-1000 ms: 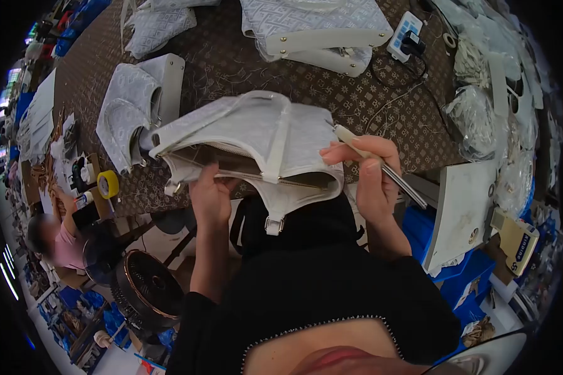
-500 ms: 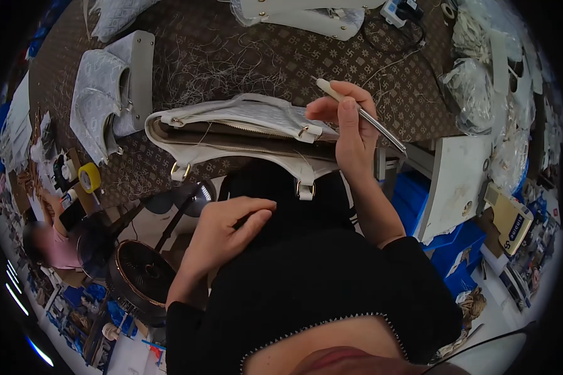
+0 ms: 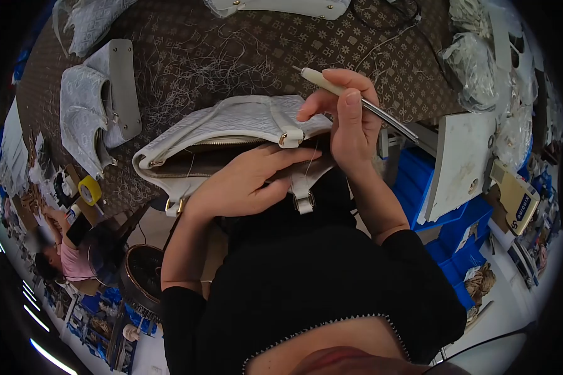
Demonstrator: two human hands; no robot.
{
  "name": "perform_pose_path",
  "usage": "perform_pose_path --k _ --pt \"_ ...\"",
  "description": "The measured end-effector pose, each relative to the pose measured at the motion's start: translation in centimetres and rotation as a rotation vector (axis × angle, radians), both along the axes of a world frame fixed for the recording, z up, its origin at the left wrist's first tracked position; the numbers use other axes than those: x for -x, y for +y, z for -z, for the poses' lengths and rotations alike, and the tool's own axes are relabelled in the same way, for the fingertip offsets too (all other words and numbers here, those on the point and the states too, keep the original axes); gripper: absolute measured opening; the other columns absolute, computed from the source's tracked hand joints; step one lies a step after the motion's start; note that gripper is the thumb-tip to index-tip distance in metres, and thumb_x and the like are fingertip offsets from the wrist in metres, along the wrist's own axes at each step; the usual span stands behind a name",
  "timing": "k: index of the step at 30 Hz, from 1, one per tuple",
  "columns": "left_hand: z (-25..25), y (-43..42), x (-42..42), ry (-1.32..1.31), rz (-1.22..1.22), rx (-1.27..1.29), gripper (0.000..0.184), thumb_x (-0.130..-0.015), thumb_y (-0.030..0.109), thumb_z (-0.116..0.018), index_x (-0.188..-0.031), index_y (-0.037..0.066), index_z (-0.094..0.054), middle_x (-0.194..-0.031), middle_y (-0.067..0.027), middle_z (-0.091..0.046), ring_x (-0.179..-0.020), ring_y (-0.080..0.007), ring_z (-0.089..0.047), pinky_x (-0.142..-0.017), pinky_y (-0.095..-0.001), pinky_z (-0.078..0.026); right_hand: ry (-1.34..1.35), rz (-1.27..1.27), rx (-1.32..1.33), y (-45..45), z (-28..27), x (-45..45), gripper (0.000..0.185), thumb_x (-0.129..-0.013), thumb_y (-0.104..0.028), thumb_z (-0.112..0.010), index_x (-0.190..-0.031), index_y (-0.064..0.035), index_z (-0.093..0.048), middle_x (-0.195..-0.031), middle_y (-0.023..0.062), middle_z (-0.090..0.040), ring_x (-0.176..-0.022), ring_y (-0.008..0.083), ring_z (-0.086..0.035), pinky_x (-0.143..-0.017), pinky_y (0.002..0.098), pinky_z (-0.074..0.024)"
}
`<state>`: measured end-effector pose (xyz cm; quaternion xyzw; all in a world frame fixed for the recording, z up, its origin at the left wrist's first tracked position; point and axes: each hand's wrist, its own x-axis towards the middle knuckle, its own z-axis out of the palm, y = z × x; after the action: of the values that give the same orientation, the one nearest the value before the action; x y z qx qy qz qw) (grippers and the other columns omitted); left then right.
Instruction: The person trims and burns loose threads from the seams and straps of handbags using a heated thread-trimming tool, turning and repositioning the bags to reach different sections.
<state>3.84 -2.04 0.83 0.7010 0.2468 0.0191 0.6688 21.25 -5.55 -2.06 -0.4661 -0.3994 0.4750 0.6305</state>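
Observation:
A white patterned handbag (image 3: 231, 122) lies at the table's near edge, its zipped mouth parted toward me. My left hand (image 3: 250, 178) reaches across that mouth with the index finger stretched out and the thumb apart. Its fingertips are by the far strap's gold buckle (image 3: 284, 139), and a thin loose thread shows near them. In my right hand (image 3: 353, 119), over the bag's right end, is a slim pen-like tool (image 3: 322, 79) with a pale section and a silver shaft. A thin point at its pale end faces up and left.
Another white bag (image 3: 84, 112) stands left on the brown patterned table (image 3: 187, 37), near scattered thread ends. Yellow tape (image 3: 89, 190) lies at the left. A fan (image 3: 144, 275) stands below, a person in pink (image 3: 75, 262) beyond. Blue bins (image 3: 413, 187) are at the right.
My left hand has moved up from my lap to the bag's mouth. The bag has shifted slightly left and its opening looks wider. My right hand still holds the tool, slightly higher.

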Motion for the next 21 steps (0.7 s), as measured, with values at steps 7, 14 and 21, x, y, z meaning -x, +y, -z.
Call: perform_pose_path --k 7,14,21 --pt "1.2 0.4 -0.1 -0.069 0.008 0.17 0.032 -0.075 0.013 -0.05 -0.103 0.002 -0.064 -0.098 -0.0134 -0.062 -0.084 -0.0222 -0.06 -0.076 -0.0298 -0.046 0.038 0.034 0.031 -0.2 0.2 -0.2 0.038 -0.099 -0.032 -0.034 -0.114 0.0012 -0.044 -0.077 0.0122 -0.059 -0.066 0.0164 -0.059 -0.064 0.0286 -0.0497" --pt "1.0 0.4 0.0 -0.11 -0.078 0.347 0.026 -0.077 0.014 -0.053 -0.096 0.0 -0.065 -0.1 -0.0087 -0.062 -0.088 -0.0184 -0.06 -0.08 -0.0282 -0.045 0.163 0.003 0.013 -1.9 0.3 -1.8 0.052 -0.096 -0.047 -0.028 -0.108 -0.0004 -0.047 -0.071 0.0097 -0.054 -0.058 0.0169 -0.054 -0.061 0.0325 -0.0504" --pt "1.3 0.4 -0.2 -0.131 -0.076 0.481 0.02 -0.08 0.014 -0.061 -0.092 -0.001 -0.066 -0.096 -0.005 -0.06 -0.085 -0.013 -0.057 -0.079 -0.0263 -0.044 0.245 -0.129 -0.001 -5.1 0.2 -4.4 0.052 -0.094 -0.053 -0.032 -0.086 -0.0056 -0.054 -0.063 0.0055 -0.048 -0.055 0.0159 -0.049 -0.054 0.0332 -0.0484"
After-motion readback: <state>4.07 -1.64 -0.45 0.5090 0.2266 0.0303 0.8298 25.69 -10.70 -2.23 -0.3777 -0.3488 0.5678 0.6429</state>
